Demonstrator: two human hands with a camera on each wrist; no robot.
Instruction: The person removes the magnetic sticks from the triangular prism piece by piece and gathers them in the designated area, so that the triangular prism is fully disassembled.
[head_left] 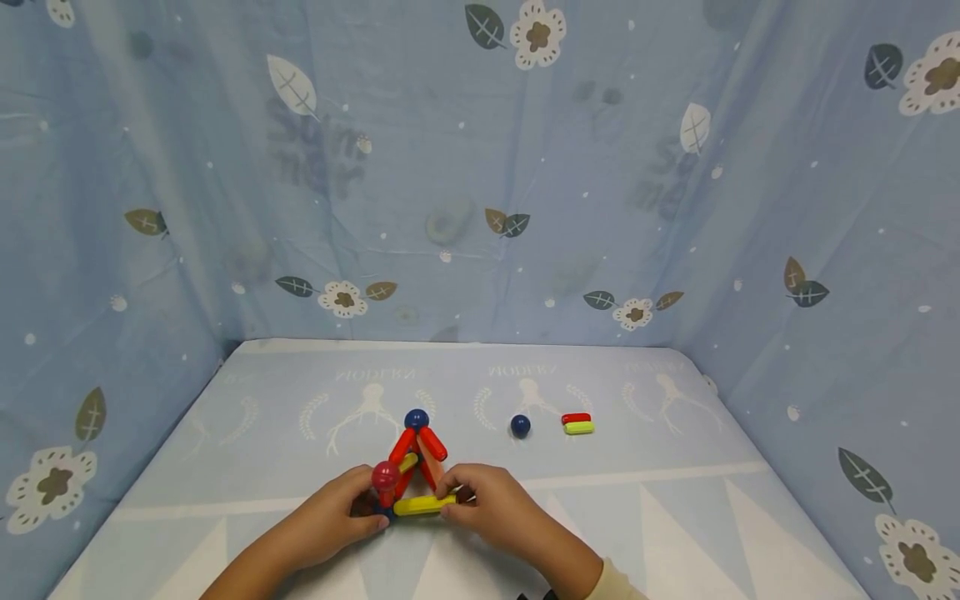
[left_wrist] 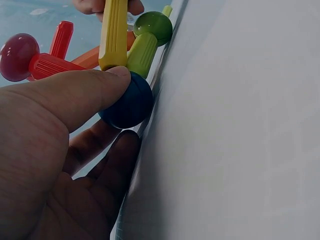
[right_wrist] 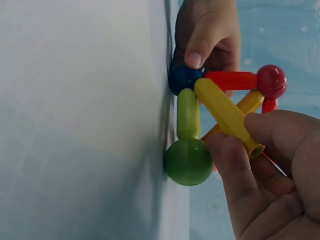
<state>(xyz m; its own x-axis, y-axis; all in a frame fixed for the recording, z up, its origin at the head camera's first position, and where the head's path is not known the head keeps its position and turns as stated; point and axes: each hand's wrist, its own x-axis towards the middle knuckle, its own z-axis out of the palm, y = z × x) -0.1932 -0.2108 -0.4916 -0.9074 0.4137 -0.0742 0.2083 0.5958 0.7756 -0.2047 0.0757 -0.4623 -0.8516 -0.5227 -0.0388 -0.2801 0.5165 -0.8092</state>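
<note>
My left hand (head_left: 333, 517) grips a dark blue ball (left_wrist: 131, 105) at the near lower corner of a stick-and-ball frame, its thumb pressed on the ball. My right hand (head_left: 491, 508) pinches a yellow rod (right_wrist: 225, 112) between thumb and fingers. The rod's far end touches that blue ball. From the same ball a lime-green rod (right_wrist: 188, 115) runs to a green ball (right_wrist: 188, 162), and a red rod (right_wrist: 231, 80) runs to a red ball (right_wrist: 272, 81). Another blue ball (head_left: 416, 419) tops the frame, with red rods below it. The right hand partly hides the frame.
Right of the frame, a loose dark blue ball (head_left: 521, 427) lies on the patterned tablecloth (head_left: 247, 467). Farther right, a red rod (head_left: 576, 417) and a yellow-green rod (head_left: 579, 428) lie side by side. Blue curtains (head_left: 465, 167) enclose the table at back and sides.
</note>
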